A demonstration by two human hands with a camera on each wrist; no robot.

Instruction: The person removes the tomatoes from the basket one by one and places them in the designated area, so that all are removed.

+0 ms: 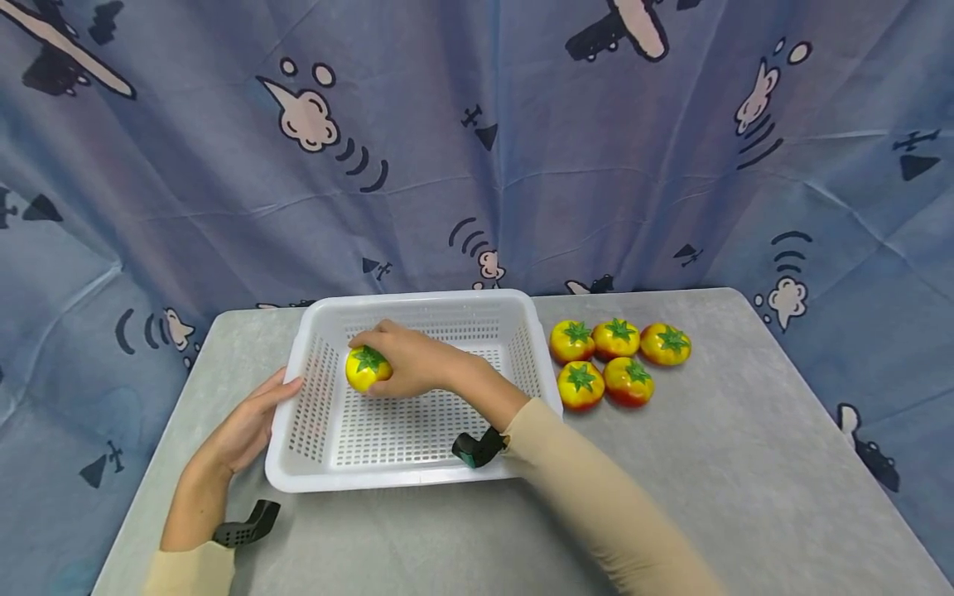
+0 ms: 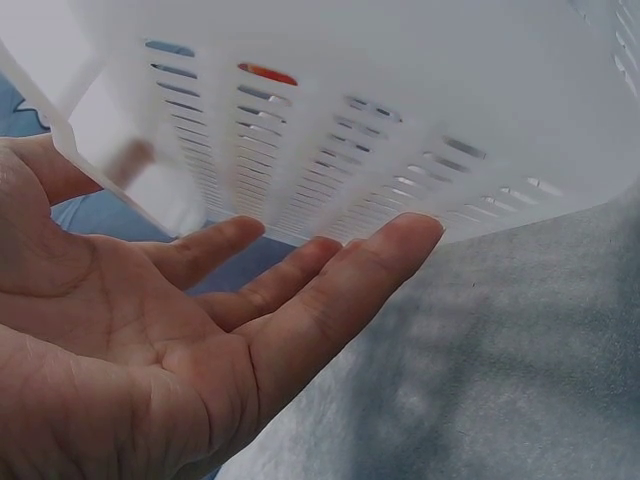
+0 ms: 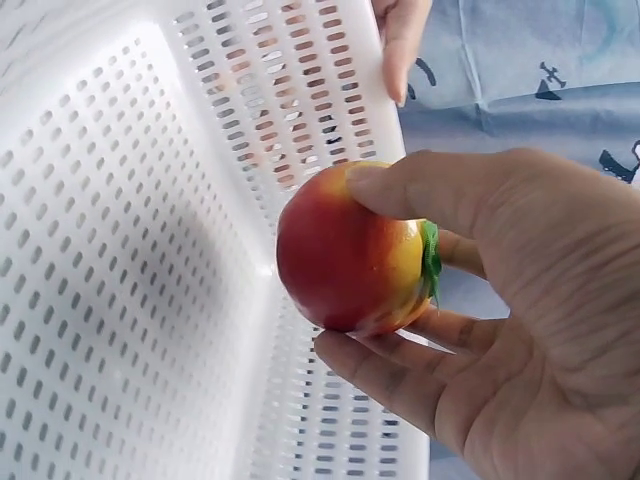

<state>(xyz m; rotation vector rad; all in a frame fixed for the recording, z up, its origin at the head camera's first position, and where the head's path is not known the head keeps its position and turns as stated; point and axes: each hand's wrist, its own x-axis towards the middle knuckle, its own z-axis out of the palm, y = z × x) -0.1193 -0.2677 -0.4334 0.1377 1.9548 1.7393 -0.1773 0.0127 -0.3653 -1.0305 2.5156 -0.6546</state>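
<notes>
My right hand (image 1: 417, 360) grips a yellow-and-red tomato (image 1: 365, 369) with a green leafy top, over the left part of a white perforated plastic basket (image 1: 417, 478). In the right wrist view, the thumb lies on one side of the tomato (image 3: 345, 255) and the fingers on the other, with the basket's mesh wall behind it. My left hand (image 1: 249, 422) holds the basket's left side, its thumb over the rim. The left wrist view shows that hand's fingers (image 2: 330, 300) against the outside of the slotted wall (image 2: 290, 130).
Several more tomatoes (image 1: 580, 386) sit in two rows on the grey table (image 1: 745, 463), close to the basket's right side. Behind the table hangs a blue curtain (image 1: 447, 149) printed with planes and clouds.
</notes>
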